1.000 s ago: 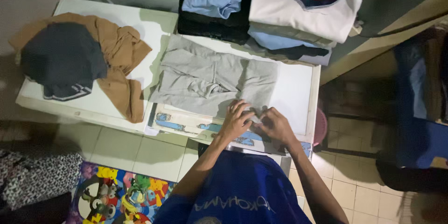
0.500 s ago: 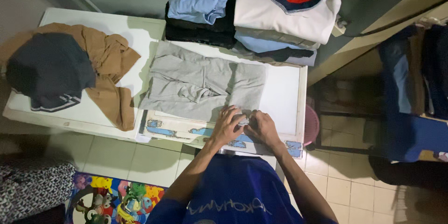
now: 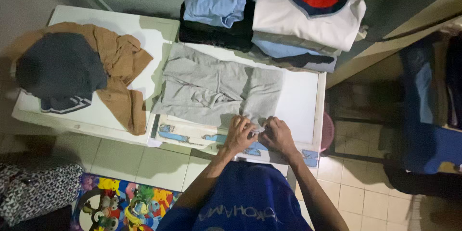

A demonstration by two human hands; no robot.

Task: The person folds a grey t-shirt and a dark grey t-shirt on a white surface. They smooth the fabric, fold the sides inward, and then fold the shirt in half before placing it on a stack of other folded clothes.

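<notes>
left hand [image 3: 239, 134] pinches near edge of grey garment [image 3: 216, 89] | right hand [image 3: 277, 136] grips same edge, just beside left | garment lies flat on white table [image 3: 303, 105] | brown garment [image 3: 120, 67] left | folded stack [image 3: 303, 24] behind

— Any open room around the grey garment [image 3: 219, 89]?
— Bare white table [image 3: 301, 103] at its three o'clock. The clothes stack [image 3: 269, 16] blocks twelve o'clock; the brown and dark heap [image 3: 77, 69] crowds nine o'clock.
</notes>
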